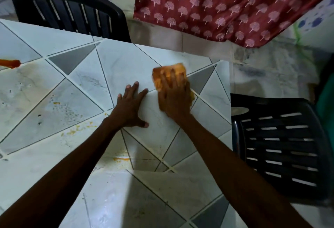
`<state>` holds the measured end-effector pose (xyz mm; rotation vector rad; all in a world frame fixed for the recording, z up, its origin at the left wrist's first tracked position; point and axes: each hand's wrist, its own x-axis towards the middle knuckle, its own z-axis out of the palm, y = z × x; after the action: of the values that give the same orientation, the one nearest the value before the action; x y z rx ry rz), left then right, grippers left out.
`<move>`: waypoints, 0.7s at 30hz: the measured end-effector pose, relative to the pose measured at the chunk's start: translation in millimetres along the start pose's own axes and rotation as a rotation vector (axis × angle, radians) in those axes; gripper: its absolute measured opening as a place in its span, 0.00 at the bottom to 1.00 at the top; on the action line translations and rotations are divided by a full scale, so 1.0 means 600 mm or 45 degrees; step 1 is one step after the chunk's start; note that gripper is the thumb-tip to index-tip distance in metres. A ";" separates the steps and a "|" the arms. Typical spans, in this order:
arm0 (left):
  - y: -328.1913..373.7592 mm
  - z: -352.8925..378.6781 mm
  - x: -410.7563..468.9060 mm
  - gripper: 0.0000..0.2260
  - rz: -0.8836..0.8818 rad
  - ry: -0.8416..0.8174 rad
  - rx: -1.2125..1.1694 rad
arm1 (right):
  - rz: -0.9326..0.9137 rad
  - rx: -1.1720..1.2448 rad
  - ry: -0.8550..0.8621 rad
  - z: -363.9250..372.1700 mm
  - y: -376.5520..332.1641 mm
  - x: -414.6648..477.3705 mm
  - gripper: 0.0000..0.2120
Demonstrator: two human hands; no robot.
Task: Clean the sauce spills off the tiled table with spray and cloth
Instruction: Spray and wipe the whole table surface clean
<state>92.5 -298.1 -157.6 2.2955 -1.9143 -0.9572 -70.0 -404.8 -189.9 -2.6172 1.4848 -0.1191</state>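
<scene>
Okay, right hand [173,97] flat on orange cloth [178,69], fingers straight, pressed it onto tiled table [54,142] near right edge. Left hand [131,106] flat on tile just beside cloth, fingers spread, gripped nothing. Orange sauce smear [121,159] lay between my forearms; red blob [10,63] at left edge.

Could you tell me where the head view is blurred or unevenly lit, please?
Head view: the right hand and cloth are smeared by motion, while the left hand is sharper; the curtain blurs toward the top right; a hard shadow crosses the table near the bottom, beside a bright patch.
</scene>
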 end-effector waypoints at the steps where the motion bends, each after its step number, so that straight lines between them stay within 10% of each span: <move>1: 0.000 -0.001 0.000 0.60 -0.004 -0.009 0.008 | -0.104 0.023 -0.014 -0.002 0.005 -0.043 0.30; 6: 0.013 0.010 0.001 0.64 -0.024 -0.027 0.119 | -0.136 0.095 -0.093 -0.023 0.105 -0.229 0.31; 14: 0.003 0.027 0.001 0.59 -0.037 0.079 -0.005 | 0.316 0.025 -0.028 -0.008 0.130 -0.027 0.32; 21: 0.073 0.080 0.002 0.36 0.023 0.604 -0.016 | -0.081 0.103 -0.050 -0.023 0.165 -0.247 0.32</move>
<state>32.1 -292.6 -181.1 2.2300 -1.7130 -0.3682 -231.9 -328.9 -191.9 -2.5882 1.3553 -0.1300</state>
